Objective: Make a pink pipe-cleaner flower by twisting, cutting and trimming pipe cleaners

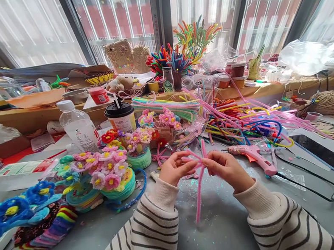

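My left hand (174,169) and my right hand (226,167) meet over the grey table (224,227), both pinching a pink pipe cleaner (199,188). Its upper part is bent and twisted between my fingertips; one long end hangs down toward me. Both sleeves are striped white and dark. A pink glue gun (253,156) lies just right of my right hand. Left of my left hand stand small baskets of pipe-cleaner flowers (111,173).
A heap of loose coloured pipe cleaners (233,119) lies behind my hands. A lidded cup (120,117) and a plastic bottle (78,127) stand at the back left. Blue flowers (10,210) fill the left edge. A phone (325,153) and twine ball (329,102) sit right.
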Motion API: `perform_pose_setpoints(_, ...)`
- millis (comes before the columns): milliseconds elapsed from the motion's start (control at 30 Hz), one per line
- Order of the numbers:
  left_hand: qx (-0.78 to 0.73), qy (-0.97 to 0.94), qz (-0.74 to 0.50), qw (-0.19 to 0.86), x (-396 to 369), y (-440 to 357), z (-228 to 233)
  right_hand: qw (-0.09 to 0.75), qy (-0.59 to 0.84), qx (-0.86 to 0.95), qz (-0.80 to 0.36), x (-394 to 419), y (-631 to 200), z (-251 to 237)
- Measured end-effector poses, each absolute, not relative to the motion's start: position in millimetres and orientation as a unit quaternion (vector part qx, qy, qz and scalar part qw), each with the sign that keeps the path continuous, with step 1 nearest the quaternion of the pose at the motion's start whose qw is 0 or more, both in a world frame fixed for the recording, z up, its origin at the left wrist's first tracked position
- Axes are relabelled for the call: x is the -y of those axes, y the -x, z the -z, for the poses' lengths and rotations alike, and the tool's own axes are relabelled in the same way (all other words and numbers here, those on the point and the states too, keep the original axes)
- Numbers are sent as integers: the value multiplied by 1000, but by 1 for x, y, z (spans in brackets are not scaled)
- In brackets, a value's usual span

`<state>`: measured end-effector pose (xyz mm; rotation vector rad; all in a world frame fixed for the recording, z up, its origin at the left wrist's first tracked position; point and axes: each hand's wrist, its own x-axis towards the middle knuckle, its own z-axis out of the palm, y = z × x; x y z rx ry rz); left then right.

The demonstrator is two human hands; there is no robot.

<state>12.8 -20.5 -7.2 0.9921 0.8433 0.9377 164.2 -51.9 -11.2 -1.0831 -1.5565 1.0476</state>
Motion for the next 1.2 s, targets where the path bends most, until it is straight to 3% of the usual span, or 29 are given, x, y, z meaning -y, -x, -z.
perform_pose_setpoints(400, -353, -532, -362, 679, 23, -15, 13, 521, 458, 609, -384, 50, -162, 16)
perform_pose_setpoints(800, -368, -518, -385, 670, 22, -12, 5, 345, 416, 661, -521, 56, -162, 8)
perform_pose_setpoints(1200, -355, -529, -307, 707, 26, -14, 13, 479, 423, 558, -529, 51, -162, 11)
